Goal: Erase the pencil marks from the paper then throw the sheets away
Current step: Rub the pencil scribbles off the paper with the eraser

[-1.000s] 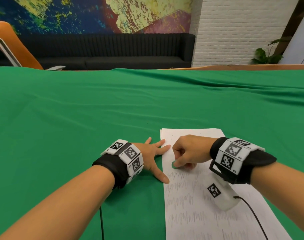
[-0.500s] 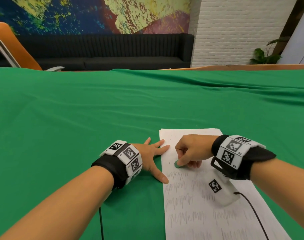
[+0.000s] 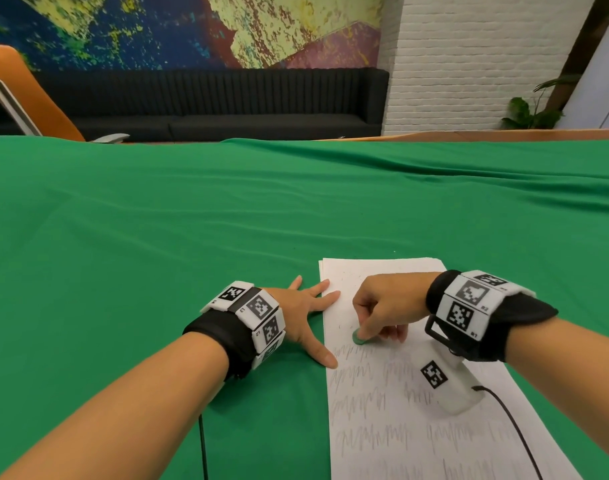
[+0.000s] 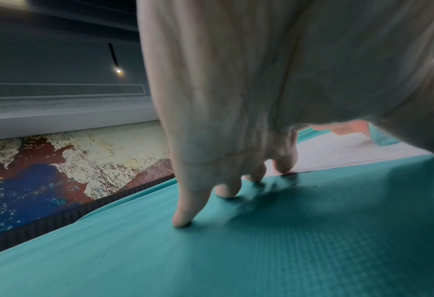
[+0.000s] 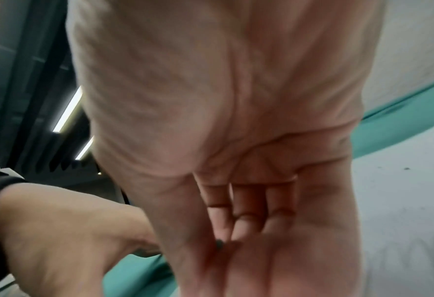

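White paper sheets [image 3: 410, 427] lie on the green table in front of me, their lower part covered in rows of grey pencil scribble. The top part is almost blank. My right hand [image 3: 382, 306] pinches a small green eraser [image 3: 358, 338] and presses it on the paper just above the first scribble row. In the right wrist view only a sliver of the eraser [image 5: 219, 244] shows between curled fingers. My left hand [image 3: 306, 313] lies flat with spread fingers, thumb and forefinger on the paper's left edge; the left wrist view shows its fingertips [image 4: 283, 166] on paper [image 4: 338, 152] and cloth.
The green cloth [image 3: 157, 254] covers the whole table, with wide room to the left and beyond the paper. A black cable [image 3: 514, 427] from my right wrist camera trails over the sheet. A black sofa [image 3: 209, 102] and an orange chair [image 3: 26, 88] stand behind the table.
My right hand has shifted the eraser slightly right and toward me, closer to the first scribble row. My left hand has stayed in place on the paper's edge.
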